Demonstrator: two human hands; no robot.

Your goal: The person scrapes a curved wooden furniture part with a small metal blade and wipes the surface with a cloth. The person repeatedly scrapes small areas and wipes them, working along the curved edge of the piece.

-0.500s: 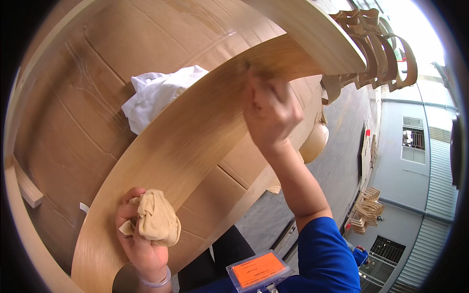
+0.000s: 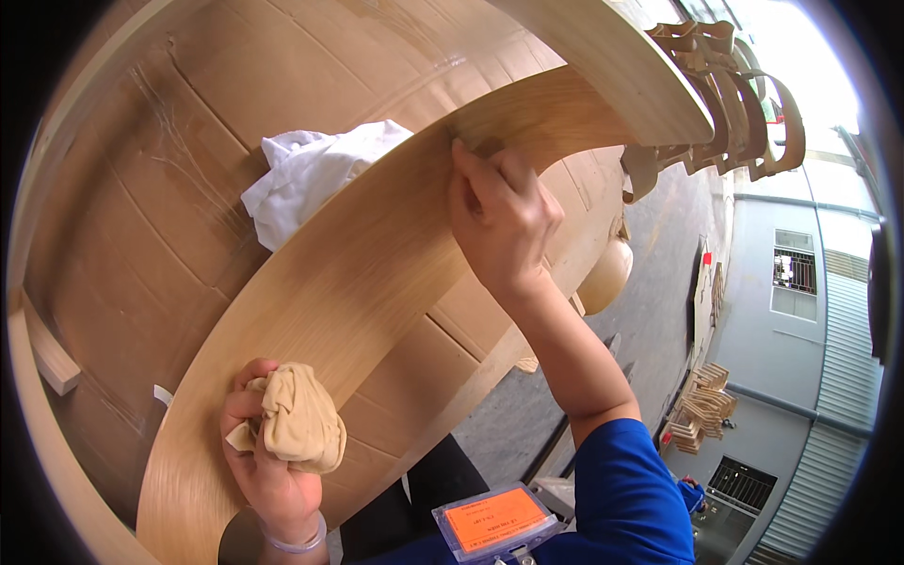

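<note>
A long curved wooden panel (image 2: pixel 344 268) with fine light grain sweeps from the lower left to the upper right. My left hand (image 2: pixel 273 490) is closed around a crumpled beige cloth (image 2: pixel 303 419) and rests over the panel's lower left part. Farther up, my right hand (image 2: pixel 508 221) presses its closed fingertips onto the panel's inner face. A darker patch shows at those fingertips; whether it is a small held piece or a shadow cannot be made out. Behind the panel's far edge lies a bunched white cloth (image 2: pixel 315 179).
Brown cardboard (image 2: pixel 122 245) covers the work surface under the panel. A wooden block (image 2: pixel 55 363) lies at the far left, by a pale curved rim. Bent wooden frames (image 2: pixel 725 94) stand stacked at the upper right. Grey floor (image 2: pixel 659 245) stretches away on the right.
My right hand has slid a little to the left along the panel and is sharper now than in its earlier blur. My left hand and the beige cloth have barely shifted.
</note>
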